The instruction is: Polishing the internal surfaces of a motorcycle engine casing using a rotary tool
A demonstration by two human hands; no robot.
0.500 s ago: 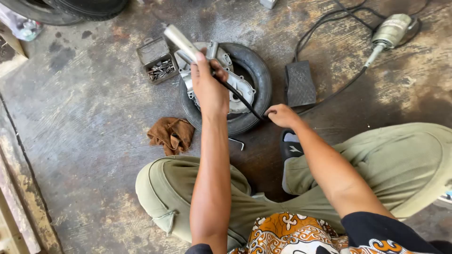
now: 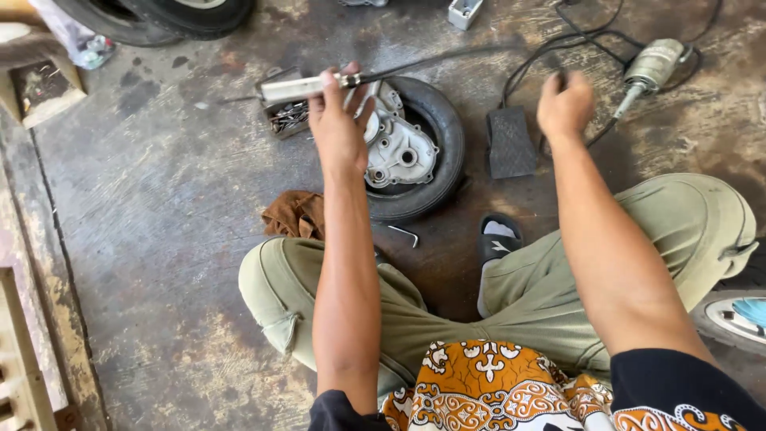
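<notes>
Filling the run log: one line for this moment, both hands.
left hand: grips silver tool | right hand: pulls black cable taut | below: small wheel with grey casing on concrete

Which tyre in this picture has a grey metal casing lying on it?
The small tyre just beyond the left hand; the tyre at the top-left edge carries no casing.

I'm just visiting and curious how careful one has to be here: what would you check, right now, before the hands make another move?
1. Left hand grips the silver tool: ok.
2. Right hand holds the dark cable: cannot tell, blurred.
3. Small wheel lies flat on the floor, metal cover on it: ok.
4. Tray of screws within reach: ok.
5. Hex key lies loose near the legs: not ok.
6. Brown rag close by: ok.
</notes>
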